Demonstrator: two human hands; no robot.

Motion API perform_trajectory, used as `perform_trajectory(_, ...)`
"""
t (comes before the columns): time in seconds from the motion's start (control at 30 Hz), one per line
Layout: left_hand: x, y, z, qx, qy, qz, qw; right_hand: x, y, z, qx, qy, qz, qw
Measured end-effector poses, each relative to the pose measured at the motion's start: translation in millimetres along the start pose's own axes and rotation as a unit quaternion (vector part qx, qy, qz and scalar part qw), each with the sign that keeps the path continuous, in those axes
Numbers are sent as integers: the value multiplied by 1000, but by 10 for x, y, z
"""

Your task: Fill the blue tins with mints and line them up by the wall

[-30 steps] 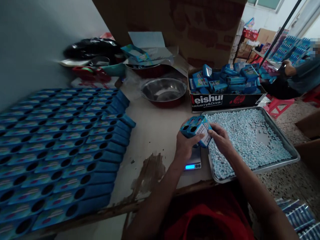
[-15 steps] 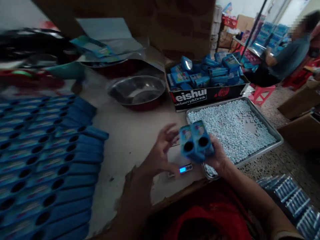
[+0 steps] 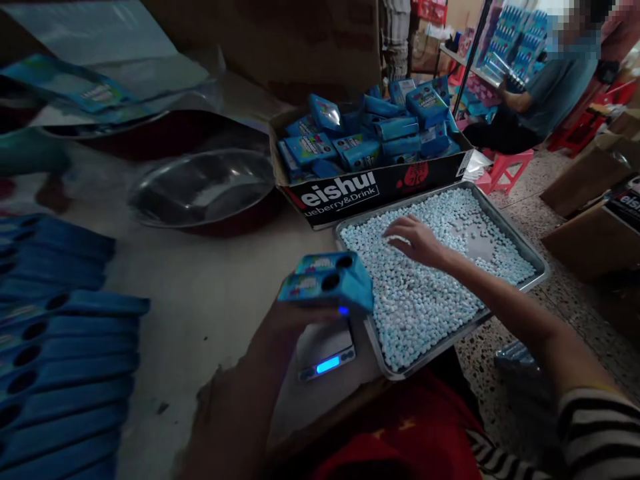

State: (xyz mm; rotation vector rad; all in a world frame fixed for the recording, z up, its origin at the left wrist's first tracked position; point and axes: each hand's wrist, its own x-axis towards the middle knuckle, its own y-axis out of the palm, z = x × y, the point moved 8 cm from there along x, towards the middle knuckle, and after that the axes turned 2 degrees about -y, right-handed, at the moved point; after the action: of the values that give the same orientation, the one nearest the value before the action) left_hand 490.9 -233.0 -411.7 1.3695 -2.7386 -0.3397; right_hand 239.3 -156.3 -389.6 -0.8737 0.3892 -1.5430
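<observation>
My left hand (image 3: 300, 315) grips two small blue printed boxes (image 3: 330, 283) side by side, each with a dark round hole. It holds them above a small digital scale (image 3: 327, 357) whose display glows blue; motion blurs the fingers. Over the metal tray (image 3: 541, 272) of pale blue and white candies (image 3: 410, 313), my right hand (image 3: 413, 239) is open, fingers stretched forward and slightly bent. Whether its fingertips touch the candies I cannot tell.
Rows of blue boxes (image 3: 75, 347) stand at the left. Behind are a steel bowl (image 3: 205, 190) and a black carton (image 3: 345, 197) of blue packets. Past the tray, a person (image 3: 560, 87) sits near a red stool (image 3: 505, 170).
The two boxes have passed from my right hand to my left and turned. My right hand has moved over the candies. The camera view has shifted right.
</observation>
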Motion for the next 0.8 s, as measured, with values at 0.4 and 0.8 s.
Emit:
perform_trajectory(0.4,591,576,445,-46,-110,-90,989,-107,-468,-1197,-125,-80,44,988)
perform_trajectory(0.8,702,1175,635,-67,-96,-122,986,-264,-1281,-2238,-221,57,-80,970)
